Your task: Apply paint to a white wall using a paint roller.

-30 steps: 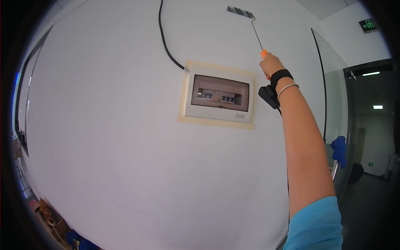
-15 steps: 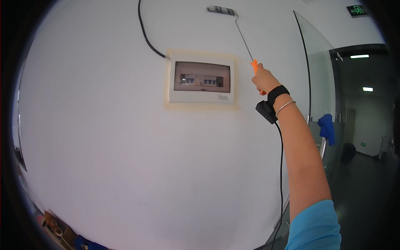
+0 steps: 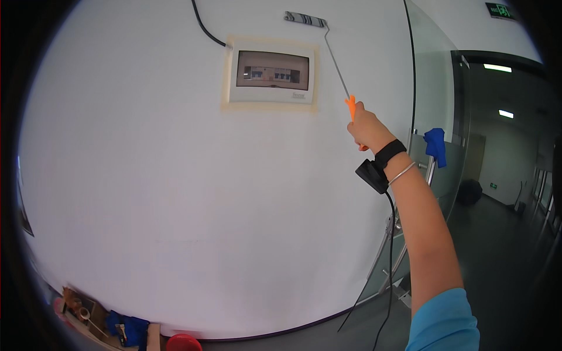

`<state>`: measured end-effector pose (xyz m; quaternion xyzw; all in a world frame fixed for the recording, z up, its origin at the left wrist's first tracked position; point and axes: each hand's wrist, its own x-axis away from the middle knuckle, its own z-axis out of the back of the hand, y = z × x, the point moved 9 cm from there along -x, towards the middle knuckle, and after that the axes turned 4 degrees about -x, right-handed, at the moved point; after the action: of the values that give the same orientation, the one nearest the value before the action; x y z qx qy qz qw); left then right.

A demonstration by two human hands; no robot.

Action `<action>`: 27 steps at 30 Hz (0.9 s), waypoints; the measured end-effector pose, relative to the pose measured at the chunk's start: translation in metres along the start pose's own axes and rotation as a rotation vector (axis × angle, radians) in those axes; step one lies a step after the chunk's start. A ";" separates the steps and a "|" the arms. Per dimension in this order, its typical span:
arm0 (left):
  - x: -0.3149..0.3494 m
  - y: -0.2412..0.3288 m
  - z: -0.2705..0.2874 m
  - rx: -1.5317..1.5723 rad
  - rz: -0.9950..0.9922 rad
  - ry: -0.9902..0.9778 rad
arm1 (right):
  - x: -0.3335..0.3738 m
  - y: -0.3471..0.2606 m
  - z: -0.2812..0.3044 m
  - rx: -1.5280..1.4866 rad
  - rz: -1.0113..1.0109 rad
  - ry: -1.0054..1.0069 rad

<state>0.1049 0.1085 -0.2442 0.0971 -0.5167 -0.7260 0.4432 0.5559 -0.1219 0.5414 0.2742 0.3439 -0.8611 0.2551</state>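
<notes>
My right hand [image 3: 370, 127] is closed round the orange handle of a paint roller [image 3: 305, 20], with the arm stretched up and forward. The roller's thin metal rod [image 3: 338, 65] slants up to the left. Its grey striped sleeve lies against the white wall [image 3: 175, 175], high up and right of a breaker box [image 3: 271, 96]. Yellowish masking tape [image 3: 225, 82] borders that box, which has a tinted window. A black strap with a small black device [image 3: 372, 175] is on my right wrist, its cable hanging down. My left hand is out of view.
A glass door [image 3: 430, 76] with a blue cloth [image 3: 435, 146] on its handle stands at the right, beside a dark doorway. Low at the left are a wooden box [image 3: 153, 337] with tools and blue cloth, and a red bucket [image 3: 184, 343]. A black cable [image 3: 205, 26] enters the breaker box.
The view has tipped downward, so the breaker box sits higher and the red bucket shows. Against the wall, the roller is lower relative to the box, still in my right hand.
</notes>
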 end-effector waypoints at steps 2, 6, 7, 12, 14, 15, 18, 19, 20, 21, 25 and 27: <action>0.000 -0.029 -0.003 0.035 0.036 -0.021 | 0.012 0.006 -0.005 -0.005 0.006 -0.018; 0.013 -0.042 -0.004 0.031 0.085 -0.051 | 0.037 0.013 -0.007 0.023 -0.012 -0.059; 0.015 -0.040 -0.002 0.033 0.086 -0.054 | 0.042 0.014 -0.006 0.023 -0.017 -0.070; 0.003 -0.043 -0.009 -0.047 0.013 -0.097 | 0.067 0.016 0.002 0.051 0.002 -0.111; 0.003 -0.036 -0.008 -0.015 -0.043 -0.058 | 0.073 0.019 0.013 0.064 0.015 -0.128; 0.005 -0.029 -0.006 -0.011 -0.051 -0.055 | 0.076 0.016 0.017 0.065 0.021 -0.128; 0.011 -0.024 -0.005 -0.005 -0.073 -0.049 | 0.085 0.007 0.034 0.011 0.011 -0.152; 0.012 -0.023 -0.004 -0.008 -0.085 -0.050 | 0.085 0.003 0.046 -0.054 0.040 -0.113; 0.012 -0.024 -0.002 -0.004 -0.086 -0.046 | 0.087 -0.002 0.057 -0.120 0.070 -0.075; 0.014 -0.026 -0.001 -0.002 -0.081 -0.046 | 0.092 -0.005 0.072 -0.240 0.068 0.021; 0.024 -0.031 0.007 0.015 -0.053 -0.015 | 0.103 -0.022 0.077 -0.452 0.016 0.003; 0.025 -0.039 0.010 0.014 -0.064 0.016 | 0.107 -0.034 0.075 -0.437 0.052 0.003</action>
<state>0.0630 0.0995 -0.2650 0.1223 -0.5148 -0.7355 0.4232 0.4352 -0.1817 0.5334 0.2226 0.5157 -0.7586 0.3302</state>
